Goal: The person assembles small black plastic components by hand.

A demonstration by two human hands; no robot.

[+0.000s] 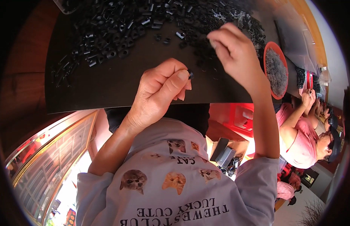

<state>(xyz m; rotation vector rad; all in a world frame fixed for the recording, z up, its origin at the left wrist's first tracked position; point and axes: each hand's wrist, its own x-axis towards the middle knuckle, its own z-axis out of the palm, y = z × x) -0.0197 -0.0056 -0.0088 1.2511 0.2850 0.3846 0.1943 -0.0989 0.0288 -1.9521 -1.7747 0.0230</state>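
Observation:
My left hand [160, 90] hovers over the black mat [107, 90] and pinches a small black ring-shaped part [190, 74] between thumb and forefinger. My right hand [233, 49] is farther out, with its fingertips drawn together just above the near edge of a heap of small black plastic parts [118, 30]. Whether anything sits between those fingertips is hidden. A few loose black parts [180, 35] lie on the mat between the two hands.
A red bowl [276, 71] filled with tiny grey metal pieces stands at the right of the mat. Clear plastic bags [295, 34] lie beyond it. Other people in pink shirts [301, 143] work at the far right. A red crate [241, 118] sits under the table edge.

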